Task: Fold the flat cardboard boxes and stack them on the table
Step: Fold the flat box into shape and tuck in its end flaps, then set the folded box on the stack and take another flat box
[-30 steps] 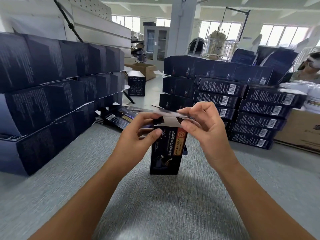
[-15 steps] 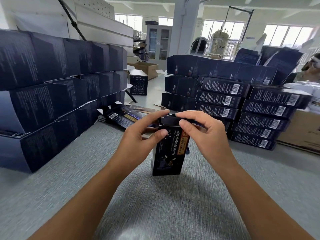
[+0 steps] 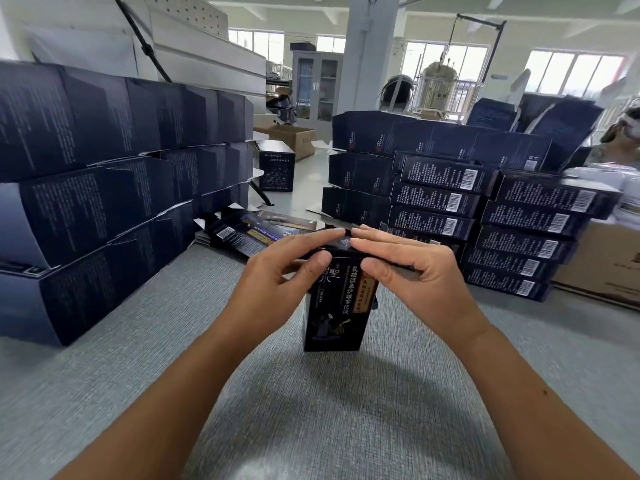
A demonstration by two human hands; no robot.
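Observation:
A dark printed cardboard box (image 3: 334, 317) stands upright on the grey table (image 3: 311, 420) in front of me. My left hand (image 3: 277, 271) holds its top left edge, index finger laid flat over the lid and thumb against the front face. At the top right edge my right hand (image 3: 419, 268) holds it the same way. The two index fingertips meet over the lid, which lies flat on the box. Behind the box, a small pile of flat unfolded boxes (image 3: 242, 230) lies on the table.
A tall stack of folded dark boxes (image 3: 104, 161) walls the left side. Another stack with barcodes (image 3: 519, 216) fills the right back. A brown carton (image 3: 609, 268) sits far right, with a person (image 3: 623, 140) behind it.
The top flap, held up and open a second ago, has been folded down and tucked in. Both hands have dropped onto the lid.

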